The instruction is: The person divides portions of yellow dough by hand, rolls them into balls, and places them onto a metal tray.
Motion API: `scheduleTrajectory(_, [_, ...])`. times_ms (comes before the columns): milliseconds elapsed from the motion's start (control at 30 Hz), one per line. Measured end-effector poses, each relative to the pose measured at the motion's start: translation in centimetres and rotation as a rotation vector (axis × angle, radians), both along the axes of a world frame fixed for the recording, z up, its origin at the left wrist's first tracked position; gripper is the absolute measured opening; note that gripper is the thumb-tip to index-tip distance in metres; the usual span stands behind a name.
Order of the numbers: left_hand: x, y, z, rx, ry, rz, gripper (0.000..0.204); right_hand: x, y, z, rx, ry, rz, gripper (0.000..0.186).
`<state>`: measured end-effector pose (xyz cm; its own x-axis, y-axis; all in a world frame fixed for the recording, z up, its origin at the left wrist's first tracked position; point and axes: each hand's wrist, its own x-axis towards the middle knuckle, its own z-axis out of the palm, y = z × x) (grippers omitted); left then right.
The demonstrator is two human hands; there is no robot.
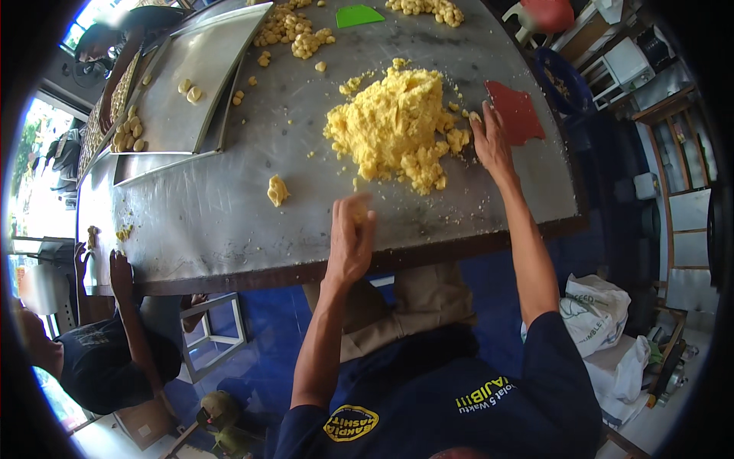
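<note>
A large heap of crumbly yellow dough (390, 126) lies on the metal-topped table (252, 237) in front of me. My left hand (352, 239) is curled at the heap's near side; motion smears its fingers, and a yellowish patch shows among them, too blurred to name. To the heap's right, my right hand (493, 143) has its fingers stretched out, the tips near loose crumbs. Just beyond that hand a flat red dough scraper (516, 115) lies on the table. A single small lump of dough (277, 190) sits left of the heap.
Piles of small dough pieces (287, 27) and a green scraper (358, 15) lie at the far side. A metal tray (172, 99) holds several dough balls at the left. Another person (115, 352) works at the table's left end. White sacks (596, 314) stand at right.
</note>
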<state>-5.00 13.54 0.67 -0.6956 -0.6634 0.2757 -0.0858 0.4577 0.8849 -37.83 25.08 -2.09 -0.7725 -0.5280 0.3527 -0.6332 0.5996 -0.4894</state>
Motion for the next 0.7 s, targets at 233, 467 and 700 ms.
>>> scheduleTrajectory(233, [0.2, -0.6, -1.5, 0.281, -0.004, -0.008, 0.024, -4.4, -4.2, -0.6, -0.145, -0.662, 0.387, 0.072])
scheduleTrajectory(467, [0.1, -0.4, -1.1, 0.349, -0.003, -0.024, 0.023, 8.6, -1.6, 3.1, -0.248, -0.487, 0.501, 0.068])
scheduleTrajectory(700, [2.0, -3.3, 0.1, -0.438, -0.243, -0.011, 0.014, 13.4, -0.1, -1.1, -0.164, -0.303, 0.383, 0.074])
